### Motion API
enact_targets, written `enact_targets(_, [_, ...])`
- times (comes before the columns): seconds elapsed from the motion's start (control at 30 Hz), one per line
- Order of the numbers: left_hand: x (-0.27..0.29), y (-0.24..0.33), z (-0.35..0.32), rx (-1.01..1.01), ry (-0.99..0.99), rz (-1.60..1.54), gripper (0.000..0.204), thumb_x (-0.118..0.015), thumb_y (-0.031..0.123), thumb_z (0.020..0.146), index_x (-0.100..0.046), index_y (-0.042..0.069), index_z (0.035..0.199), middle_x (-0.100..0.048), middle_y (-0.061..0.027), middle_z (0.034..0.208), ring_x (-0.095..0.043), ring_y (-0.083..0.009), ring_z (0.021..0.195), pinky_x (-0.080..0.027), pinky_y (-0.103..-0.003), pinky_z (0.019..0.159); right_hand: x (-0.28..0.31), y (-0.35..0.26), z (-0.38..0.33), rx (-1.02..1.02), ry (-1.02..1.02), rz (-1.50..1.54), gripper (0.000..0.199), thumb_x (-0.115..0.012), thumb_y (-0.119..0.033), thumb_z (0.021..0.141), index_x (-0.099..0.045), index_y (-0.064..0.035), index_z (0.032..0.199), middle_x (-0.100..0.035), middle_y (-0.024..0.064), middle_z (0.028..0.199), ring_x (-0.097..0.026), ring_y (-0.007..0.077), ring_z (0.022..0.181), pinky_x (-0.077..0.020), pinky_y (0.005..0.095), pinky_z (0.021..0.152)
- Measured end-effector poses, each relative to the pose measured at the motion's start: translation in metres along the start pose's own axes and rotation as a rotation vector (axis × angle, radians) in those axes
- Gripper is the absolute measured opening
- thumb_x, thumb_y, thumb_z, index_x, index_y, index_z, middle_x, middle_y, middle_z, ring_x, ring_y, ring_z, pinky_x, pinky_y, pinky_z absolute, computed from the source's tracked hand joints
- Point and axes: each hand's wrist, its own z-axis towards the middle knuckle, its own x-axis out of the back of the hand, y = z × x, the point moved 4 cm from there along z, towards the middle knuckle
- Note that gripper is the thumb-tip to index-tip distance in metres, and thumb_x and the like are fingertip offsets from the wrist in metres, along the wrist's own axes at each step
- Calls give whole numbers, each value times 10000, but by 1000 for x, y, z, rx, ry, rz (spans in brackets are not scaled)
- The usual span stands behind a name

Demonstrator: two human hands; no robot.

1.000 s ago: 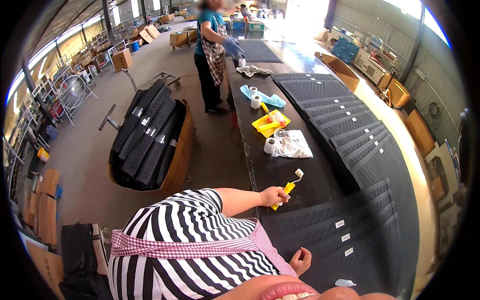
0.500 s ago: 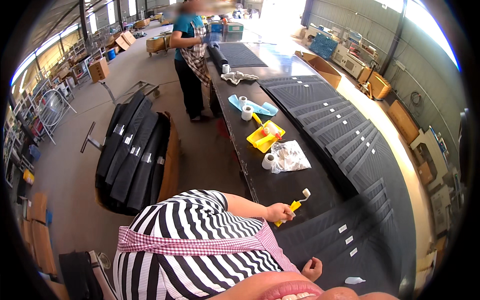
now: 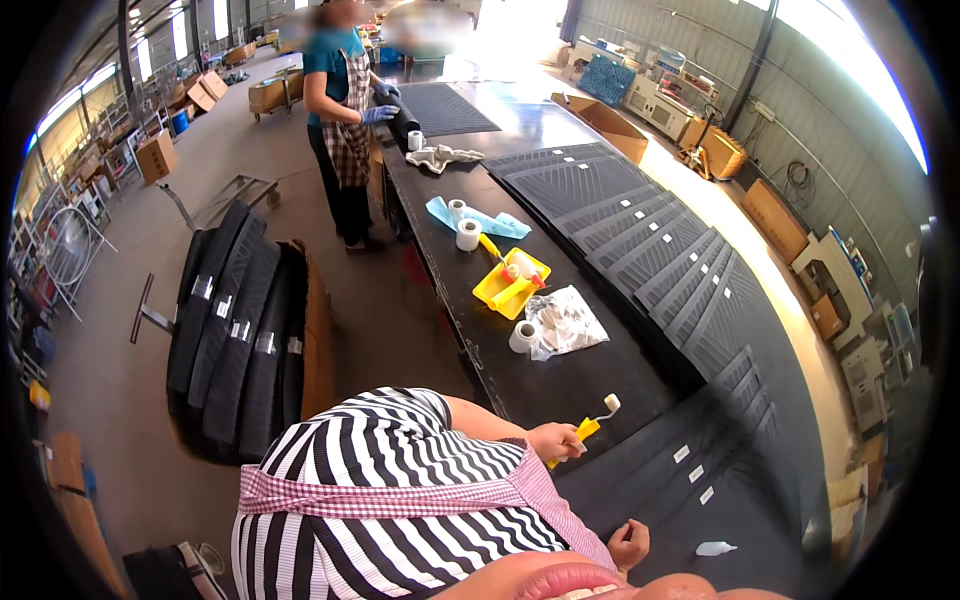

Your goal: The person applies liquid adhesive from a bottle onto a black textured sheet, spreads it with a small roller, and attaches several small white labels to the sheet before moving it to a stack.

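My left hand is closed around the yellow handle of a small paint roller. Its white roller head points away over the dark table. Close to my body, my right hand has its fingers curled at the near edge of a black ribbed mat; whether anything is inside them is hidden. Three small white labels lie on the overlapping mats in front of me. A small white squeeze bottle rests on its side beyond my right hand.
Farther along stand a yellow tray with rollers, white rolls, a plastic bag and fanned labelled mats. Behind the left side, a carton holds folded black mats. A gloved co-worker handles a rolled mat.
The view has shifted, so most of the scene sits further left. My left hand keeps its hold on the roller. The co-worker's gloved hands have moved on the rolled mat.
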Motion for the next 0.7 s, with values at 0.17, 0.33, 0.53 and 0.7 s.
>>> enact_targets(0.17, [-6,-7,-1,41,85,-137,209,-690,184,902,-736,50,1056,-606,-95,1138,-632,-263,987,-501,-342,867,-6,14,-3,-37,-62,40,90,-641,-35,771,-647,-38,861,-618,125,791,-623,321,735,-513,400,667])
enact_targets(0.33, [-4,1,-1,24,90,-68,196,-697,173,893,-740,52,1041,-617,-87,1115,-635,-259,970,-506,-338,850,-6,19,0,-53,-155,107,103,-667,-31,749,-640,-49,848,-581,107,770,-610,309,707,-513,391,649])
enact_targets(0.53, [-7,7,4,143,100,-167,192,-725,169,871,-744,45,1016,-693,-67,962,-672,-207,889,-524,-335,804,44,-79,113,501,-455,70,747,-867,-163,562,-625,-110,1266,-538,169,1361,-495,396,1255,-389,484,1067])
enact_targets(0.7, [-4,71,28,-37,84,-344,153,-703,128,911,-735,22,1017,-654,-90,1081,-642,-190,953,-503,-296,860,59,-70,228,-389,-418,1383,728,-500,-636,952,-434,-96,1436,-613,106,1200,-643,217,986,-532,327,762])
